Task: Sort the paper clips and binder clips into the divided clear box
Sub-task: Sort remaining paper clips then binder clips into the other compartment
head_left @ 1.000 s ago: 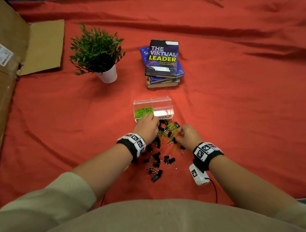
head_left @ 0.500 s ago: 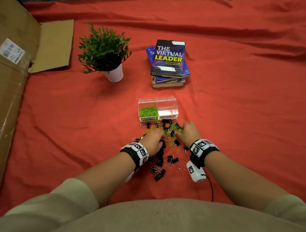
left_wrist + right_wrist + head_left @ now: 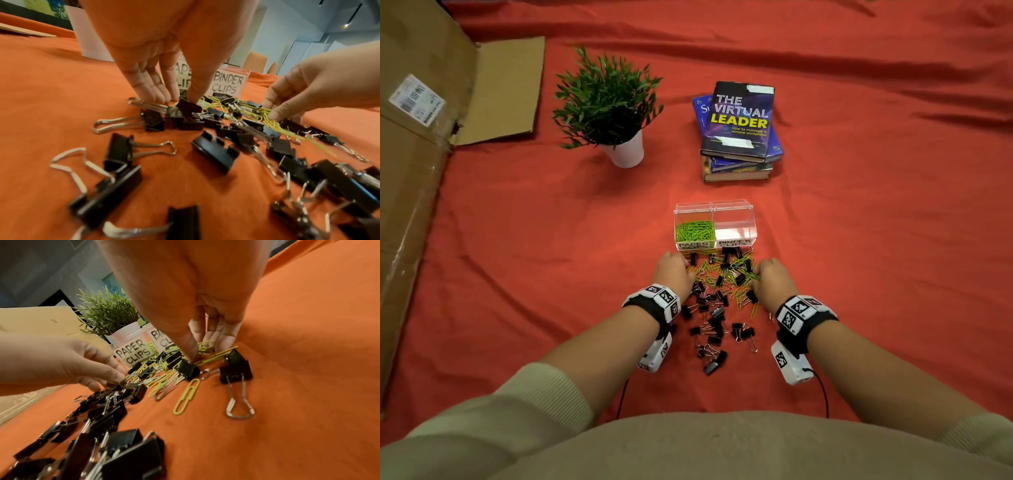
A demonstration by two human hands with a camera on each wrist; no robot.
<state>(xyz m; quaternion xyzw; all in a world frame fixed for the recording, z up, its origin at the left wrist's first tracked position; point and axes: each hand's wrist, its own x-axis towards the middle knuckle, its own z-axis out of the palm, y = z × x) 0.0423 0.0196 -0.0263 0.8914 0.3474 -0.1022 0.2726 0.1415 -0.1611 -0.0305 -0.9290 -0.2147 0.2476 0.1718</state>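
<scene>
The divided clear box (image 3: 714, 206) stands on the red cloth; its left half, labelled PAPER CLIPS, holds green paper clips (image 3: 695, 231), and its right half (image 3: 734, 229), labelled BINDER CLIPS, holds none. Just in front lies a mixed pile (image 3: 724, 275) of green paper clips and black binder clips, with more binder clips (image 3: 714, 329) nearer me. My left hand (image 3: 176, 99) reaches down into the pile's left edge, thumb and fingers pinching together at a yellow-green paper clip beside a black binder clip (image 3: 188, 105). My right hand (image 3: 196, 354) pinches green paper clips (image 3: 205, 346) at the pile's right edge.
A potted plant (image 3: 607, 102) stands at the back left and a stack of books (image 3: 739, 126) behind the box. A cardboard box (image 3: 421, 137) lines the left side. A single paper clip (image 3: 186, 397) and a binder clip (image 3: 236, 371) lie near my right hand.
My left hand came back from the box's left compartment down into the left side of the pile. My right hand stayed at the pile's right edge.
</scene>
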